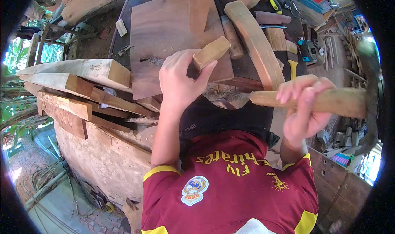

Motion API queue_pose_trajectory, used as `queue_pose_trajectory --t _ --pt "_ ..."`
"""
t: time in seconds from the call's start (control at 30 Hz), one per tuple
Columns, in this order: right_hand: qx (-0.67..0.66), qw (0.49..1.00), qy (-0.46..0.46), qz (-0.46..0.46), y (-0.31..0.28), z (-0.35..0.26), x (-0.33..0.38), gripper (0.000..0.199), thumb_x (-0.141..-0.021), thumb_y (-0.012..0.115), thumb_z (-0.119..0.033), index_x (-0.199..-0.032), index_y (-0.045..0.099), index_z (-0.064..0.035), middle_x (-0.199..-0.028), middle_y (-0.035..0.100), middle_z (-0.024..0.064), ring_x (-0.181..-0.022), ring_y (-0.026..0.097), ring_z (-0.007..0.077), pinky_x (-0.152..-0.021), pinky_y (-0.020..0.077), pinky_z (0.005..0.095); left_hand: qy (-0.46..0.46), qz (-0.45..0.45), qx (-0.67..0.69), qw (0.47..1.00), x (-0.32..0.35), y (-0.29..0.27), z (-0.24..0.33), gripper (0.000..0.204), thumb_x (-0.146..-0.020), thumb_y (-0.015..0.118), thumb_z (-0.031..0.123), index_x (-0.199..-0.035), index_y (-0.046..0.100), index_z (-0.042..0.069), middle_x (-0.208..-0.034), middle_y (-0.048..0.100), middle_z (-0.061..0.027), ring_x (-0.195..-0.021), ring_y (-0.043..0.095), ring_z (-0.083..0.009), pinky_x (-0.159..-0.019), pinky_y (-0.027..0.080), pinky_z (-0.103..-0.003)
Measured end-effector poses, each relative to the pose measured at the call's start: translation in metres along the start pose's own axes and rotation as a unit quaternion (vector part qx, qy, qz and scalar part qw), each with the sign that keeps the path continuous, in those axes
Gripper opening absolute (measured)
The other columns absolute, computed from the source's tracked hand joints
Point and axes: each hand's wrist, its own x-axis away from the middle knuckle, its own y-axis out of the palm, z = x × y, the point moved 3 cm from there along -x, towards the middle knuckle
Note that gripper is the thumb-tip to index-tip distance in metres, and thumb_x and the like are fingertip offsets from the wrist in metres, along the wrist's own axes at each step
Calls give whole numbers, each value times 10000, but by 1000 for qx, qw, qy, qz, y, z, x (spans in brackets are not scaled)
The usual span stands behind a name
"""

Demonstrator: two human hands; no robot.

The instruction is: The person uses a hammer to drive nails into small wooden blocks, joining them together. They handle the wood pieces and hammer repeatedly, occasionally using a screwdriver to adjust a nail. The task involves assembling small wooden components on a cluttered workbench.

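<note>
My left hand (pixel 177 78) grips a small rectangular wooden block (pixel 212 53) between thumb and fingers, above a flat brown wooden board (pixel 158 30). Raised at the right, my right hand (pixel 305 108) is closed round the wooden handle of a hammer (pixel 343 102). The hammer's dark head is at the far right and blurred. A tapered piece of wood (pixel 200 9) lies on the board beyond the block. The board has a dark crack or knot near my left wrist, with small chips about it.
Several thick timber pieces (pixel 74 74) are stacked at the left. Right of the board lie a cylindrical wooden handle (pixel 232 38), a long curved beam (pixel 253 42), a yellow-handled brush (pixel 292 61), a tape measure (pixel 307 50) and a yellow-green-handled tool (pixel 272 1).
</note>
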Motion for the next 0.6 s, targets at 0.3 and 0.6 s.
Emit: queue_pose_trajectory --t 0.3,0.6 --pt "260 932 216 -130 -9 12 18 127 -964 626 -113 -996 595 5 -814 642 40 -655 583 112 -589 449 269 17 6 8 1000 -1 2 6 285 -735 847 178 -881 677 1 -806 681 -157 -733 671 -321 -670 521 -366" --pt "320 918 148 -180 -4 14 22 136 -968 618 -115 -1000 567 6 -729 576 22 -611 511 79 -565 411 244 2 0 1 1000 0 3 8 278 -738 815 225 -909 687 47 -813 687 -103 -735 656 -306 -689 511 -384"
